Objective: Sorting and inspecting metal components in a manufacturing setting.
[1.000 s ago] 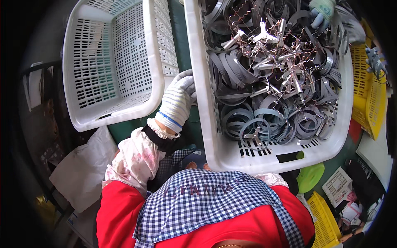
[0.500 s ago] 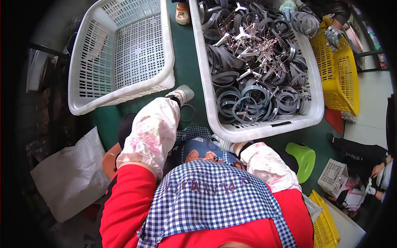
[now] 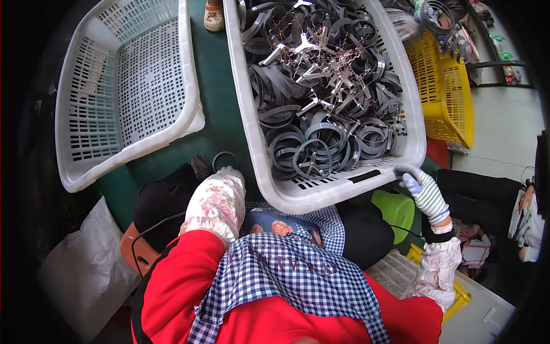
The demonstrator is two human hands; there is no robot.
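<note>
The right hand, in a striped knitted glove, is at the near right corner of the big white plastic basket and its fingers are curled over the rim there, so it grips the basket edge. This basket stands on the dark green floor and is full of grey metal band rings, with some shiny metal star-shaped pieces on top.

The left hand is mostly hidden behind the floral sleeve cover; only a bit of glove shows, so I cannot tell if it is closed or loose. It is just beside one single grey ring that lies on the floor, close to the near left side of the full basket.

A second white plastic basket with nothing visible inside stands to the left, and a yellow plastic basket is at the right.
</note>
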